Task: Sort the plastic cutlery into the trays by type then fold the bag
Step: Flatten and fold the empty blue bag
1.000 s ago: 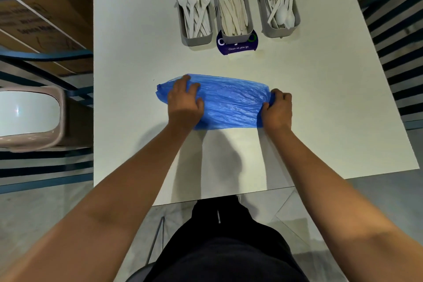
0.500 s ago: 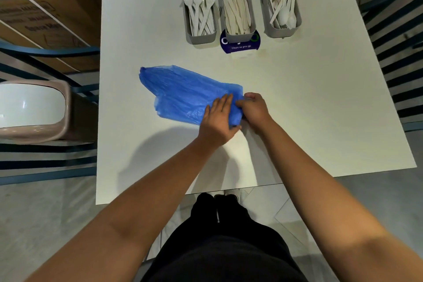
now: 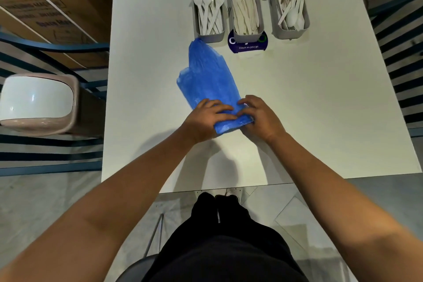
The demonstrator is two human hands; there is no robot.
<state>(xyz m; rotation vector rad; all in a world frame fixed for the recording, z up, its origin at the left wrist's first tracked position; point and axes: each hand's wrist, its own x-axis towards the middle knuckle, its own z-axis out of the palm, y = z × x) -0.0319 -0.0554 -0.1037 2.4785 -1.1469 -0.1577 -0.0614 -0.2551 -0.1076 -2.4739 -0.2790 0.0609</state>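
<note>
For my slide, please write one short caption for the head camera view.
Both hands, left hand and right hand, fold the blue bag before three sorted cutlery trays.

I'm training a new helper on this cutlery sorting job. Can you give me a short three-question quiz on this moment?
1. True or false: the blue bag lies on the table.
2. Which tray holds knives: A left, B middle, C right?
3. Fill in: the left hand and right hand both work at the bag's ____ end.

Key:
1. True
2. B, the middle tray
3. near
</note>
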